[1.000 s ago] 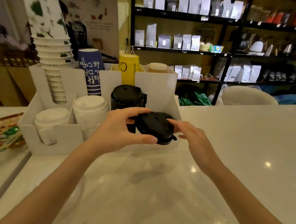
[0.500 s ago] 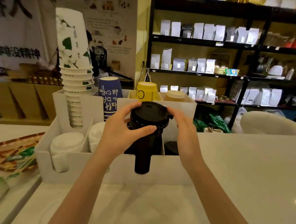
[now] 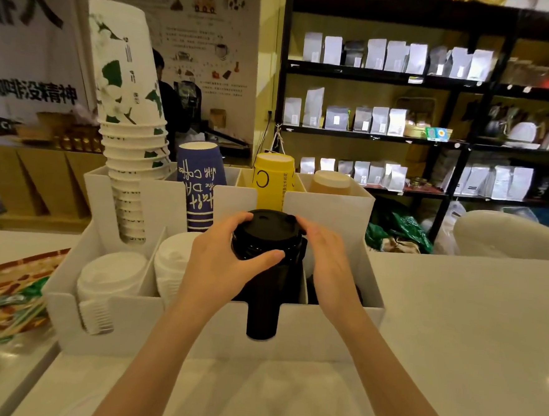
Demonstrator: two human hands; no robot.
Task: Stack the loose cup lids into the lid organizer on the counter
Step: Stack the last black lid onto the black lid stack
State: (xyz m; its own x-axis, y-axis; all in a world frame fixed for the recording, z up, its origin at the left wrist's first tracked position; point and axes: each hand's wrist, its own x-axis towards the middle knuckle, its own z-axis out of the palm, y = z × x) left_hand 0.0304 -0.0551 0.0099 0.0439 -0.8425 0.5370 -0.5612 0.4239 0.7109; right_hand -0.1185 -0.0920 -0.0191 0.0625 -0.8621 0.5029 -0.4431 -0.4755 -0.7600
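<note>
Reaching forward with both forearms over the counter (image 3: 454, 318), I have my hands on either side of the black lids (image 3: 269, 236) that top the tall stack in the organizer (image 3: 333, 329). My left hand (image 3: 220, 269) curls around the left side of the stack's top: the thumb lies across the near face, its tip pressed on the black rim, while the fingers wrap around the far side, one fingertip showing at the upper left edge of the top lid. That hand is closed on the lids in a loose clasp. My right hand (image 3: 331, 260) stands just beside the right edge, palm turned inward, fingers straight and held together, their tips touching or nearly touching the top lid's far right rim; I cannot tell whether the palm presses the stack. Both wrists sit above the organizer's front wall, the left one crossing in front of the white lids (image 3: 172, 262).

The black stack stands upright in the third front compartment from the left, showing through the slot cut in the front wall. Left of it sit two compartments of white lids. Behind, the rear compartments hold a tall leaning stack of white cups (image 3: 127, 106), a blue cup (image 3: 200, 186), a yellow cup (image 3: 270, 178) and a tan one (image 3: 330, 182), all upside down.
</note>
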